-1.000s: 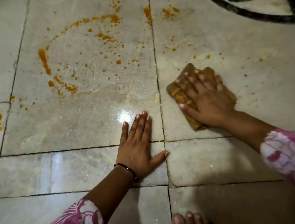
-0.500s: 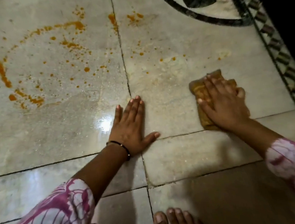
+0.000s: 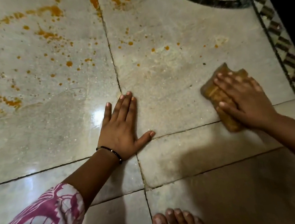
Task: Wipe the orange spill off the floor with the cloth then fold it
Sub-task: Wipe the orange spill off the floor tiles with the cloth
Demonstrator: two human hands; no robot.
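1. The pale stone floor (image 3: 167, 85) fills the view, and its patterned border (image 3: 279, 41) runs along the right edge.
2. Orange spill (image 3: 48, 34) splashes across the far left tiles, with specks reaching past the grout line.
3. Left hand (image 3: 121, 129) lies flat on the floor, fingers straight, thumb out, holding nothing.
4. Right hand (image 3: 243, 102), blurred, presses flat on the cloth, well apart from the left.
5. The cloth (image 3: 212, 92), stained orange-brown, sits bunched under that palm near the border.
6. Bare toes (image 3: 176, 221) at the bottom edge.

A bare foot (image 3: 177, 221) shows at the bottom edge. A black inlaid arc (image 3: 203, 0) curves at top right, beside a checkered border strip (image 3: 278, 36) running down the right side.
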